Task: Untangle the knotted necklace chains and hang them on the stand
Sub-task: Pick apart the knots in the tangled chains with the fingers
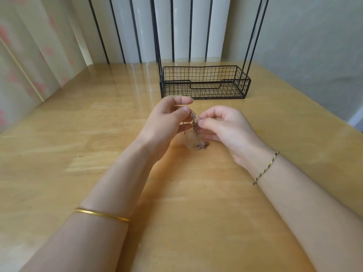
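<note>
Item: knotted chains, being held up between both hands just above the bench, with the lower end trailing down and pooling on the wood.
Left hand: its fingers are pinching the upper part of the tangle, thumb against it, forefinger arching over the top.
Right hand: its fingers are curling in and nipping the same clump from the other side, the two hands nearly touching.
Handling, as judged: light, limp and fine; links are likely snagging on each other and kinking if pulled hard.
Where to hold, as judged: at a loose strand just beside the knot, teasing outward, rather than tugging the trailing end.
Stand: black wire basket base with thin uprights rising out of view; it is sitting beyond the hands, nothing hanging on the visible part.
Surface: glossy pale wood, catching window glare; slick enough that a dropped chain is probably sliding.
Wrists: gold bangle on the left, braided cord on the right.
Room: patterned curtain hanging left, plain wall right, white and dark vertical slats behind.
</note>
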Tool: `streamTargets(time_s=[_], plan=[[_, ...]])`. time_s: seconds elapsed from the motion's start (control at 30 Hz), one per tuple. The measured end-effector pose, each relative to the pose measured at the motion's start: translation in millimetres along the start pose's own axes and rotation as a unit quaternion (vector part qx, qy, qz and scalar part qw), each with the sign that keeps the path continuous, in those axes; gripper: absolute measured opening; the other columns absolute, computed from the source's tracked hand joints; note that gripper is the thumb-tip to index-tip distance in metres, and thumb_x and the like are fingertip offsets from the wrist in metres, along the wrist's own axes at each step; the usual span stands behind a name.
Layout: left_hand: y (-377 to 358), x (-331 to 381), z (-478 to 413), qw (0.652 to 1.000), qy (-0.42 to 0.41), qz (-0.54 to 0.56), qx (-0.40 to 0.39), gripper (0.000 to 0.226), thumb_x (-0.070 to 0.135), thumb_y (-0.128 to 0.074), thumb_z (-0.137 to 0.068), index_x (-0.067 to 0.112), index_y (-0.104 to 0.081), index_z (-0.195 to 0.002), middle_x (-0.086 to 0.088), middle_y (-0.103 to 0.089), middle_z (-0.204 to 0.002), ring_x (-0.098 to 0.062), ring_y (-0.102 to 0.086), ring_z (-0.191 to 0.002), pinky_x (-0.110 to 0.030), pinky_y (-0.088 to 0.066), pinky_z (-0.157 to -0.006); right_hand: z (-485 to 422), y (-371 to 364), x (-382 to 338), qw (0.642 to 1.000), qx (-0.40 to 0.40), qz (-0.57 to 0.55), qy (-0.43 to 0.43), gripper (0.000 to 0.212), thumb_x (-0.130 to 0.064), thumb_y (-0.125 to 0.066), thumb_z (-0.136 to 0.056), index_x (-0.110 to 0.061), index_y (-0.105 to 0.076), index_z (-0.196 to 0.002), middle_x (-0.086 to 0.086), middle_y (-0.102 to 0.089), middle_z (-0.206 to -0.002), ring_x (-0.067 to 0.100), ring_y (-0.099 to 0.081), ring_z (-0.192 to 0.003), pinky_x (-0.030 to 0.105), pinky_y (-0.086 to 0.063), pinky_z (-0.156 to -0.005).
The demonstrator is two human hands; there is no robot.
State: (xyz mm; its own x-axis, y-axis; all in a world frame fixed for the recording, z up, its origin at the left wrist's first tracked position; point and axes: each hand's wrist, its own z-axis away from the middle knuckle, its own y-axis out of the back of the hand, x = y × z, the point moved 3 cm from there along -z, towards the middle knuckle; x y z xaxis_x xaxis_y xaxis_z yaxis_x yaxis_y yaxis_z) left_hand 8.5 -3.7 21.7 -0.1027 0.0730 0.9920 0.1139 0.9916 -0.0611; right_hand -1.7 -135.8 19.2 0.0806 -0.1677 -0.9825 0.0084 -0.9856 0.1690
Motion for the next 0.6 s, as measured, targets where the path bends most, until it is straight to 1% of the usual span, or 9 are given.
streamTargets(time_s=[0.07,0.13,0.2,0.3,0.43,0.5,0.6], plan=[[0.3,0.1,-0.4,1.000,0.007,0.023,0.005,0.018,0.002,-0.045,-0.096,0.013,-0.057,-0.104,-0.003,-0.054,-0.082,-0.011,-0.056,-0.071,-0.028,-0.053,-0.079,-1.0,1.2,-0.8,1.000,0.007,-0.024,-0.007,0.012,-0.005,-0.059,-0.084,-0.013,-0.061,-0.075,0.005,-0.067,-0.082,0.017,-0.066,-0.079,0.030,-0.055,-0.075],[1.8,-1.0,-1.0,1.000,0.013,0.017,0.010,0.017,0.002,-0.046,-0.096,0.014,-0.057,-0.102,-0.002,-0.054,-0.082,-0.011,-0.056,-0.072,-0.031,-0.053,-0.084,-1.6,3.6,-2.2,0.997,0.016,-0.078,-0.018,0.014,-0.004,-0.058,-0.082,-0.013,-0.059,-0.072,0.005,-0.066,-0.080,0.018,-0.064,-0.078,0.031,-0.053,-0.076],[3.3,-2.5,-0.9,1.000,0.019,-0.005,0.008,0.016,0.004,-0.047,-0.096,0.015,-0.058,-0.101,0.000,-0.053,-0.083,-0.012,-0.055,-0.074,-0.032,-0.052,-0.086,-2.6,7.3,-3.9,0.990,0.029,-0.136,-0.026,0.015,-0.004,-0.055,-0.082,-0.013,-0.057,-0.071,0.005,-0.065,-0.077,0.018,-0.062,-0.075,0.033,-0.051,-0.078],[3.9,-3.4,-0.3,0.998,0.023,-0.051,-0.006,0.016,0.006,-0.048,-0.096,0.014,-0.058,-0.106,0.000,-0.054,-0.085,-0.011,-0.056,-0.076,-0.032,-0.052,-0.086,-5.0,10.8,-5.9,0.976,0.035,-0.214,-0.026,0.016,-0.003,-0.051,-0.085,-0.013,-0.055,-0.074,0.004,-0.064,-0.073,0.017,-0.061,-0.070,0.032,-0.050,-0.075],[0.1,-1.9,1.3,0.993,0.011,-0.119,-0.024,0.018,0.008,-0.047,-0.097,0.014,-0.057,-0.110,0.001,-0.053,-0.082,-0.010,-0.054,-0.075,-0.029,-0.052,-0.084,-7.8,12.2,-4.6,0.960,0.051,-0.273,-0.037,0.017,-0.003,-0.049,-0.086,-0.016,-0.054,-0.076,0.000,-0.062,-0.064,0.016,-0.059,-0.066,0.029,-0.049,-0.070],[-0.1,-1.6,1.6,0.988,0.005,-0.151,-0.017,0.019,0.008,-0.046,-0.097,0.015,-0.057,-0.111,0.001,-0.052,-0.082,-0.012,-0.054,-0.076,-0.032,-0.052,-0.086,-9.2,14.1,-3.6,0.950,0.054,-0.304,-0.047,0.018,-0.002,-0.047,-0.086,-0.017,-0.052,-0.077,-0.003,-0.059,-0.060,0.014,-0.059,-0.064,0.029,-0.049,-0.069],[2.3,-2.9,0.2,0.986,0.001,-0.168,0.008,0.021,0.009,-0.045,-0.097,0.016,-0.056,-0.114,0.001,-0.051,-0.081,-0.013,-0.053,-0.076,-0.038,-0.052,-0.090,-10.0,17.4,-2.8,0.926,0.055,-0.368,-0.067,0.016,-0.003,-0.045,-0.086,-0.017,-0.051,-0.081,-0.002,-0.054,-0.059,0.013,-0.057,-0.058,0.031,-0.051,-0.073]])
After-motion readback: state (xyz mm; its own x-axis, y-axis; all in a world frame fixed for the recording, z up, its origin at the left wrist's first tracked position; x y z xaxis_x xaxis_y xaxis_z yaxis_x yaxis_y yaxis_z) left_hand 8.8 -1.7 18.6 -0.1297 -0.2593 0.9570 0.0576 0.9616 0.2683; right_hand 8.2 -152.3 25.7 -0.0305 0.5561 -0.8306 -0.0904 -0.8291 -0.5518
